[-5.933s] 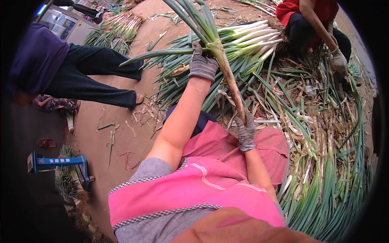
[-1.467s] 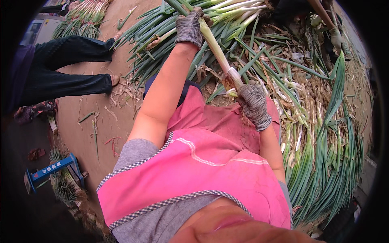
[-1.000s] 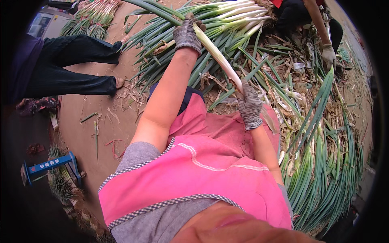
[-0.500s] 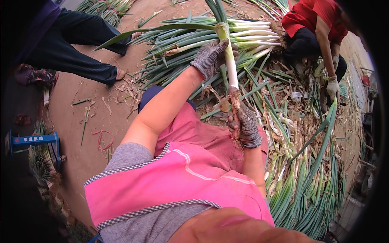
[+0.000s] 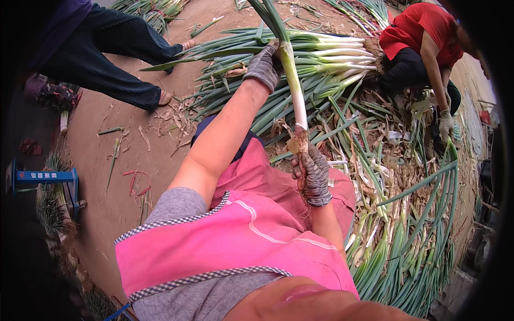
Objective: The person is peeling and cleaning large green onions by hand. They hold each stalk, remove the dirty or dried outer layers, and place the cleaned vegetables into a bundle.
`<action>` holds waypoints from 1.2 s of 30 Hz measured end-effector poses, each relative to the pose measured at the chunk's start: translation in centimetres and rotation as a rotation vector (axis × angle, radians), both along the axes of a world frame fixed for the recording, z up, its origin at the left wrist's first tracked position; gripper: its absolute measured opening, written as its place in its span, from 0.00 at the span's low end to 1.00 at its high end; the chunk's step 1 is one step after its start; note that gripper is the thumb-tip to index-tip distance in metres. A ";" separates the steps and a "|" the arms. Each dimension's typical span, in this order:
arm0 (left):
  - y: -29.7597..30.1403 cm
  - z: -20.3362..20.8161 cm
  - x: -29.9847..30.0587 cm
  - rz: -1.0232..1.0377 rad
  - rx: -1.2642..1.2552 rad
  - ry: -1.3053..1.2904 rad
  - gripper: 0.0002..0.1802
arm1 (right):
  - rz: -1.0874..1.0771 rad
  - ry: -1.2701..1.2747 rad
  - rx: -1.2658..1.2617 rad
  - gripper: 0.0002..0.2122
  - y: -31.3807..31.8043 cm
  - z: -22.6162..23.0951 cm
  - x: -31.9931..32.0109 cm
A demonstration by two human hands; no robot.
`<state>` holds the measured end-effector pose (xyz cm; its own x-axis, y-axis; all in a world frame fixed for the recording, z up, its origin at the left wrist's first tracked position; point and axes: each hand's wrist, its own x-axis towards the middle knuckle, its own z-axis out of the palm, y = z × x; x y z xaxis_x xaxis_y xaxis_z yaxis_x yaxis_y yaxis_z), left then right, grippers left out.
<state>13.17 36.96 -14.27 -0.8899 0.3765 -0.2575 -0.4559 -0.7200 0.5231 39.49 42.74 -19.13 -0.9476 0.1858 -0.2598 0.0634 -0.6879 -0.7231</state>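
Note:
A long green onion [image 5: 297,99] with a white stalk slants across my front, its green leaves pointing up and away. My left hand [image 5: 263,67], in a grey striped knit glove, is closed round its upper stalk, just below the leaves. At the root end my right hand [image 5: 314,176], gloved alike, grips the stalk where loose brown skin [image 5: 297,142] hangs and thin roots dangle over my pink apron [image 5: 251,219]. Behind the held onion lies a large pile of green onions [image 5: 321,56], white ends toward the right.
On the right a person in a red shirt [image 5: 412,32] bends down, a gloved hand [image 5: 445,125] on another green onion. Peeled leaves [image 5: 407,160] litter the ground, and more onions [image 5: 412,262] lie lower right. Someone in dark trousers [image 5: 123,56] and a blue metal frame [image 5: 45,175] are at left.
The held onion has become more upright and shifted slightly left, its root end raised. My left hand has moved a little up and left; brown skin now hangs looser near my right hand.

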 end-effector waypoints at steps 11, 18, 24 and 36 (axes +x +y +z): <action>0.8 -1.1 1.7 -0.156 0.244 -0.013 0.21 | -0.179 -0.066 0.650 0.20 0.3 -1.8 0.7; 1.3 -0.7 5.7 -0.149 -0.160 0.252 0.15 | -0.342 0.037 0.699 0.23 -0.1 -3.8 -0.7; 1.0 -0.7 5.9 -0.197 -0.167 0.280 0.15 | -0.122 -0.124 0.370 0.21 0.4 -1.4 -0.1; 1.1 -0.6 5.6 -0.225 -0.484 0.463 0.11 | -0.104 -0.165 0.310 0.23 1.4 -1.3 0.7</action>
<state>18.77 38.10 -14.87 -0.8622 0.5033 -0.0563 -0.2200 -0.2722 0.9368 40.18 44.12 -20.40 -0.8698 0.3723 -0.3239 0.1378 -0.4469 -0.8839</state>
